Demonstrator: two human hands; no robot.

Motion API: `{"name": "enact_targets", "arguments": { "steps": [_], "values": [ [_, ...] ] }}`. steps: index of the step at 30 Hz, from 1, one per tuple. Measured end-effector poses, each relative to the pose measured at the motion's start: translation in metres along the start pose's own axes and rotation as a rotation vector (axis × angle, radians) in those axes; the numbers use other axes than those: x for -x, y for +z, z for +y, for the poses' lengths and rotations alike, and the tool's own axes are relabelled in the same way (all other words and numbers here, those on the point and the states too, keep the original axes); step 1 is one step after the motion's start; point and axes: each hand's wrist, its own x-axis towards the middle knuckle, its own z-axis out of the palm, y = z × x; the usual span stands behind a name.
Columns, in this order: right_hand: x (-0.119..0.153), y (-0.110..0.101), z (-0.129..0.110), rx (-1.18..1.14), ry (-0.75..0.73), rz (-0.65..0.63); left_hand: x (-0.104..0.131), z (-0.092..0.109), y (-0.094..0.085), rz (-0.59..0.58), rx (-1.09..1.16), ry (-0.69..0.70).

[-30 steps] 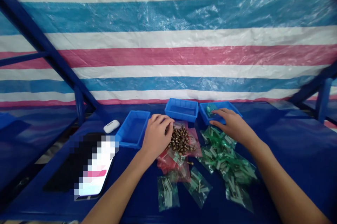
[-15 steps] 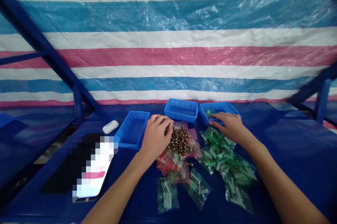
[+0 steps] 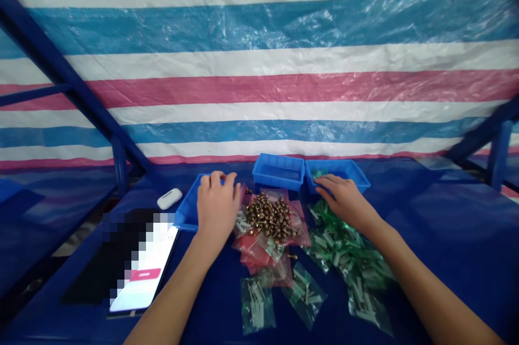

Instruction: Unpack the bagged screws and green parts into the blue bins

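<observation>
My left hand (image 3: 218,201) hovers over the right side of the left blue bin (image 3: 188,210), fingers curled; a bit of pink bag shows beside its fingers, and what it grips is hidden. Brass-coloured screws (image 3: 270,218) lie heaped on pink bags (image 3: 259,256) to its right. My right hand (image 3: 344,196) reaches over the front edge of the right blue bin (image 3: 357,169), its fingertips near a small green bag (image 3: 319,173) inside; whether they hold it is unclear. Green-tinted bags of pale plugs (image 3: 344,247) are piled below my right hand.
A middle blue bin (image 3: 279,169) stands behind the screws. Two clear bags of plugs (image 3: 257,304) lie near the front. At the left are a white case (image 3: 169,199) and a lit phone (image 3: 146,274). Blue frame bars (image 3: 93,107) and a striped sheet (image 3: 284,85) stand behind.
My left hand has moved left from the screw heap to over the left bin, uncovering more screws and a bag of plugs. My right hand has shifted slightly left.
</observation>
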Motion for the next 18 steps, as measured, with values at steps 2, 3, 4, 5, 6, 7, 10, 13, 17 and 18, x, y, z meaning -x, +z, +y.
{"name": "enact_targets", "arguments": {
  "steps": [2,3,4,5,6,7,10,13,17,18],
  "values": [
    [0.0,0.001,-0.005,-0.005,-0.013,-0.001,0.0,-0.006,0.0,-0.041,-0.108,-0.028],
    [0.0,0.002,-0.007,-0.001,-0.012,0.006,-0.001,-0.008,0.001,-0.08,-0.148,-0.036],
    [0.0,0.003,-0.009,0.006,-0.012,0.015,-0.001,-0.01,0.001,-0.126,-0.173,-0.04],
    [0.0,0.005,-0.01,0.014,-0.012,0.028,-0.002,-0.011,0.002,-0.173,-0.181,-0.037],
    [0.0,0.007,-0.011,0.021,-0.014,0.044,-0.003,-0.012,0.003,-0.218,-0.176,-0.026],
    [0.001,0.009,-0.012,0.027,-0.017,0.062,-0.004,-0.013,0.003,-0.255,-0.163,-0.013],
    [0.001,0.014,-0.012,0.04,-0.027,0.102,-0.008,-0.014,0.004,-0.32,-0.118,0.014],
    [0.001,0.017,-0.013,0.052,-0.027,0.119,-0.008,-0.014,0.005,-0.332,-0.087,0.022],
    [0.002,0.019,-0.014,0.053,-0.026,0.12,-0.005,-0.013,0.008,-0.304,-0.006,0.045],
    [0.002,0.019,-0.014,0.053,-0.024,0.118,-0.005,-0.013,0.009,-0.298,0.011,0.046]
  ]
}}
